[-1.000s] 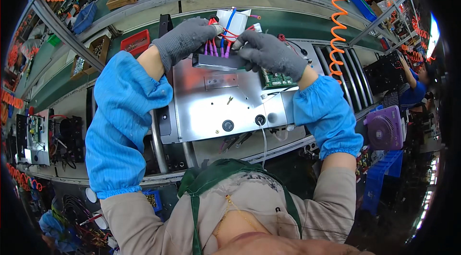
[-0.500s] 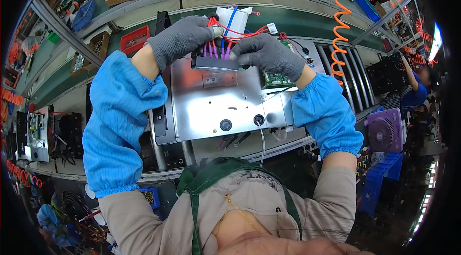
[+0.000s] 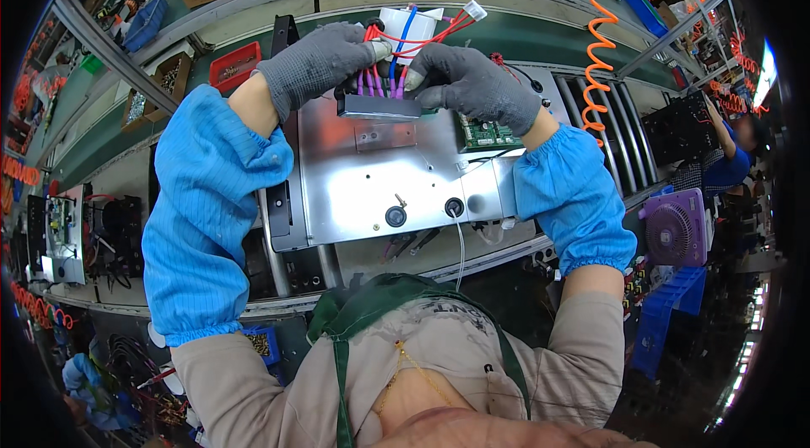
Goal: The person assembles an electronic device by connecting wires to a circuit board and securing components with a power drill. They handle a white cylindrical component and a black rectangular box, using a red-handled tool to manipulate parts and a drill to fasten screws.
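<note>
My left hand, in a grey glove, is closed on a bundle of red wires at their upper run. Below it a black block with a row of purple-sleeved wire ends is held above a shiny metal panel. My gloved right hand pinches at the right end of that row, thumb and forefinger beside the block. What exactly lies between those fingertips is partly hidden. A blue wire passes between my hands. A white connector ends the red leads beyond my right hand.
A green circuit board sits on the panel's right. A small screw lies near black grommets. Rollers run on the right, under a coiled orange hose. A red tray stands at left, a purple fan at right.
My right fingers have shifted slightly along the purple wire ends. The white connector has swung up and left. The small screw on the panel has turned and shifted nearer the grommet.
</note>
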Available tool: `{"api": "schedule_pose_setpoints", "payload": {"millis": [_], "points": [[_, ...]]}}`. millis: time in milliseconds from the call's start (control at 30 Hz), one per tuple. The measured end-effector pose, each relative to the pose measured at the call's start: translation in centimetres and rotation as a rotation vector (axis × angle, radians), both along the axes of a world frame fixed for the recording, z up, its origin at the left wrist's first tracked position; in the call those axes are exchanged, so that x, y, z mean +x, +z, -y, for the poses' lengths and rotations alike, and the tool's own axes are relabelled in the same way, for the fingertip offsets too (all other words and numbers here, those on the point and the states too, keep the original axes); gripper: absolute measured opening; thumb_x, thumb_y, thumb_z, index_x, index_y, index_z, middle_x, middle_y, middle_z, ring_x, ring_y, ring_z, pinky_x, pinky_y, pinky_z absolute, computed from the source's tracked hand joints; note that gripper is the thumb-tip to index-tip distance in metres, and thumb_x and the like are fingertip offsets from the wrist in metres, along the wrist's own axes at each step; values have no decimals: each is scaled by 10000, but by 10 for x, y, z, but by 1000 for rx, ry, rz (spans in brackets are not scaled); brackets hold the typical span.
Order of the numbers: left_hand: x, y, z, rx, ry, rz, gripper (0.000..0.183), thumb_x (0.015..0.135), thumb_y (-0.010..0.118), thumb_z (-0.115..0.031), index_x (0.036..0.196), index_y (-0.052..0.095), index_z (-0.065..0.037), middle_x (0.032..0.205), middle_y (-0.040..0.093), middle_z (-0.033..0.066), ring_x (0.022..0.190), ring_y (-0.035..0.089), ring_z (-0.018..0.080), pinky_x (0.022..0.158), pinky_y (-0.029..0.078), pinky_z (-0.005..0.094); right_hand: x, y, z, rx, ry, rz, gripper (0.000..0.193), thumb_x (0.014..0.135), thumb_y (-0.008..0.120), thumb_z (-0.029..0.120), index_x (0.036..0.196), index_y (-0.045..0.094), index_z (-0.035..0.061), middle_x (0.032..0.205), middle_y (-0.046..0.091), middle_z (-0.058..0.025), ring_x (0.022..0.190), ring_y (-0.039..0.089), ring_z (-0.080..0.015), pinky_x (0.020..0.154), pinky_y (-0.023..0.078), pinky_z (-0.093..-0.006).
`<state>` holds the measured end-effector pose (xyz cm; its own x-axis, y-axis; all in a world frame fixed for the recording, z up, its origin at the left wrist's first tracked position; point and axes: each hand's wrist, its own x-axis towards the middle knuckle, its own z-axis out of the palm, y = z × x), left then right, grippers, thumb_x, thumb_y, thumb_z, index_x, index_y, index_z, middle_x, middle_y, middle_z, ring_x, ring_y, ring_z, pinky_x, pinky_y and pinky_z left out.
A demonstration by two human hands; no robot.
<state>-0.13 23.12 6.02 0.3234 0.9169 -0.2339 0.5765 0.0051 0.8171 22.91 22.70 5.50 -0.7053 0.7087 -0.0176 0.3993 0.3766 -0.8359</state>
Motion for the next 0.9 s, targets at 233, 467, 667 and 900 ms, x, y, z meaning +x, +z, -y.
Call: {"api": "schedule_pose_setpoints", "payload": {"millis": [233, 467, 667, 900], "points": [[4, 3, 2, 42, -17, -39, 350, 912, 579, -343, 1065, 646, -35, 831, 624, 13, 738, 545, 75, 678, 459, 235, 5, -5, 6, -154, 19, -86, 216, 807, 624, -9, 1019, 591, 12, 978, 648, -55, 898, 617, -127, 804, 505, -271], [0, 1, 6, 36, -28, 4, 340, 908, 583, -367, 1020, 661, -56, 763, 610, -1, 663, 490, 66, 598, 411, 225, 11, 16, 55, 477, -90, 382, 187, 790, 570, 56, 946, 660, 107, 817, 679, -78, 778, 672, -216, 684, 527, -339], [-1, -11, -3, 182, -90, 7, 429, 882, 594, -427, 815, 614, -3, 614, 539, 48, 549, 537, 130, 503, 444, 291, -37, -34, 117, 530, 131, 760, 197, 833, 559, 188, 994, 588, 79, 905, 612, -140, 804, 640, -313, 696, 514, -431], [-2, -8, -3, 73, -140, 46, 415, 868, 617, -429, 821, 619, -16, 616, 545, 44, 530, 537, 132, 488, 451, 293, -48, -54, 114, 420, 339, 849, 468, 681, 727, 335, 1013, 579, 40, 971, 620, -172, 903, 642, -338, 727, 521, -445]]}}
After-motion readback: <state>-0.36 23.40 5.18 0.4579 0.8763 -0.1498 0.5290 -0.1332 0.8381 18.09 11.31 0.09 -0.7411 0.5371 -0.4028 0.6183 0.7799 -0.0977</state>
